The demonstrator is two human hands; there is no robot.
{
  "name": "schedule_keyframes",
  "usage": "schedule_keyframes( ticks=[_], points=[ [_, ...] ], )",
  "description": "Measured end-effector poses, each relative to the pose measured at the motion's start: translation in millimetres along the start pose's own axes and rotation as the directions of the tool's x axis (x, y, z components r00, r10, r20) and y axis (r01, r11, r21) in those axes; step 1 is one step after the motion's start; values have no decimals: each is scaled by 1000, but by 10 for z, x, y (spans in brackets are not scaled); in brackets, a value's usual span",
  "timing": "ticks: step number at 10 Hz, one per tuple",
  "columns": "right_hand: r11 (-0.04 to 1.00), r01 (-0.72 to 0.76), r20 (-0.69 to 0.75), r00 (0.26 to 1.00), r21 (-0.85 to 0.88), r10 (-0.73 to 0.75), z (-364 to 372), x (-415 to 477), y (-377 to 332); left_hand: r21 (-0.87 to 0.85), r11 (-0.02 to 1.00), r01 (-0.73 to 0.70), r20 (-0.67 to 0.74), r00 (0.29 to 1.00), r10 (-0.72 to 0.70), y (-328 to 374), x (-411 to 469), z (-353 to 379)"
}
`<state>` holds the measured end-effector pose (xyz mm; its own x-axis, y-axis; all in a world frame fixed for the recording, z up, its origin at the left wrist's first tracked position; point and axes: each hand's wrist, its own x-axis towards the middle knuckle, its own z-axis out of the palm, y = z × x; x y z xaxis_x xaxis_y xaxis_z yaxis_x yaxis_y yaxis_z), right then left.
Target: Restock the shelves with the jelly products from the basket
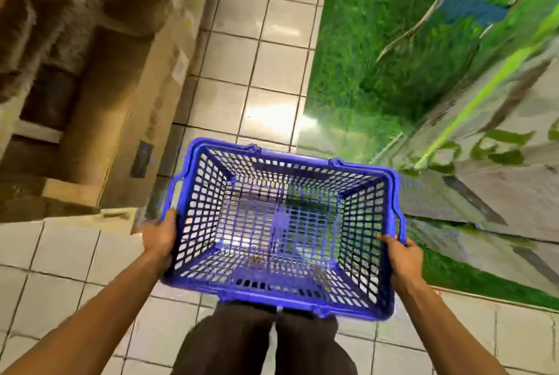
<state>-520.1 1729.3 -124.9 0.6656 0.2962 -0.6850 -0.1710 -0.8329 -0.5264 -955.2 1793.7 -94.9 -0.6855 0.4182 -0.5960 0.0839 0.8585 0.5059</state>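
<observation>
Over the glossy tiled floor [266, 72], a blue basket [266, 296] of rigid plastic lattice hangs level in front of the person's dark trousers [242, 344]. The left hand [161, 237] curls round its left rim, and the right hand [403, 259] grips the right rim, fingers hooked over the edge. No jelly products show inside; pale tile is visible through the mesh bottom, so the basket looks empty. Both holds sit toward the near corners, so I judge the far end could dip if either hand loosens. Matte brown cardboard boxes [121, 102] crowd the left and a blurred green display [378, 41] the right, so the basket could clip either side. Shelves cannot be made out.
</observation>
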Motion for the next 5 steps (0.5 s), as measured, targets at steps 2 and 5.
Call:
schedule_keyframes(
  ticks=[2,5],
  points=[
    [990,-46,-41,998,-132,41,357,737,514,29,999,22,23,999,-23,-420,452,625],
    [947,59,-60,995,-316,-82,314,561,461,234,963,-133,45,991,127,-562,418,633]
  ],
)
